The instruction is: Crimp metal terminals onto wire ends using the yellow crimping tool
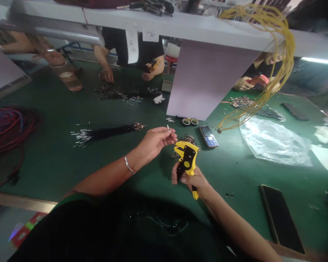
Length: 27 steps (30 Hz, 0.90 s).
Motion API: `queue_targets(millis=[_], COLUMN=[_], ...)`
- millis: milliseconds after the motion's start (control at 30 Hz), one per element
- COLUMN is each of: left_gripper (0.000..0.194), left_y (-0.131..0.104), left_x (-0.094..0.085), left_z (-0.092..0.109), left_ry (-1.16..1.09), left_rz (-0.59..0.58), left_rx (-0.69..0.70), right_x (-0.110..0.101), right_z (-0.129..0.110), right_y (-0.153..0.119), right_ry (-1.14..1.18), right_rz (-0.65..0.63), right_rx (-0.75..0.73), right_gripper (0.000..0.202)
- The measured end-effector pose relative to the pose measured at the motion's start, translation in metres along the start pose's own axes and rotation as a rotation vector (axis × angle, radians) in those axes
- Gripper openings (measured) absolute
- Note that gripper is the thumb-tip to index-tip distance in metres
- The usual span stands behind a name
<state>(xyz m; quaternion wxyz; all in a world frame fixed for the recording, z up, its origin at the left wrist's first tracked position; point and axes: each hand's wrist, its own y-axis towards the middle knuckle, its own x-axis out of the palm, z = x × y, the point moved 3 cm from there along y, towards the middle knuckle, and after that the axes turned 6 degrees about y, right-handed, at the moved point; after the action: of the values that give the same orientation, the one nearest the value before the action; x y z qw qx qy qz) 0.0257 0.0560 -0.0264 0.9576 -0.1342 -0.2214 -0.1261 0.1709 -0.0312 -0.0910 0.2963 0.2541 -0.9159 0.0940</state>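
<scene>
1. Pinching a thin wire (168, 127) between thumb and forefinger of the left hand (157, 141), with its pale tip upright just above the fingers.
2. Gripping yellow-and-black wire strippers (188, 156) in the right hand (199, 179), with fingers curled around the handles.
3. Pointing the strippers' head up and toward the left hand, just beside its fingertips and below the wire's pale tip.
4. Too small to tell: any contact between wire and jaws.
5. Just behind the strippers' head and partly hidden by it, a pile of short wire pieces (188, 138) on the green tabletop (237, 178).
6. To the left of the left hand, a bundle of black wires (112, 132), with silvery ends on the far side and copper-coloured ends nearest the hand.
7. Beyond the hands, two tape rolls (186, 122); to the right of the pile, a keypad phone (208, 137).
8. Farther right, a clear plastic bag (274, 142) and, near the right forearm, a smartphone (282, 218).
</scene>
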Motion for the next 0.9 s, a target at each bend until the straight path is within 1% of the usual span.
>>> queue_targets(millis=[100,200,433,667,900], left_gripper=[0.007,0.009,0.012,0.009,0.011], left_y=[0.001,0.002,0.006,0.004,0.004], left_x=[-0.001,-0.001,-0.004,-0.001,0.0], left_z=[-0.001,-0.003,-0.014,-0.018,-0.02], left_ry=[-0.035,-0.047,-0.09,-0.165,-0.173], left_rz=[-0.02,-0.016,-0.034,-0.03,-0.001], left_rx=[-0.018,-0.043,-0.072,-0.098,-0.107], right_x=[-0.001,-0.001,-0.002,-0.006,-0.004], right_z=[0.0,0.0,0.0,0.004,0.003], right_y=[0.001,0.001,0.001,0.001,-0.001], right_ry=[0.017,0.018,0.039,0.027,0.017], right_rz=[-0.006,-0.002,-0.004,-0.026,0.005], right_rx=[-0.008,0.003,0.005,-0.01,-0.01], right_gripper=[0.034,0.036,0.033,0.031,0.028])
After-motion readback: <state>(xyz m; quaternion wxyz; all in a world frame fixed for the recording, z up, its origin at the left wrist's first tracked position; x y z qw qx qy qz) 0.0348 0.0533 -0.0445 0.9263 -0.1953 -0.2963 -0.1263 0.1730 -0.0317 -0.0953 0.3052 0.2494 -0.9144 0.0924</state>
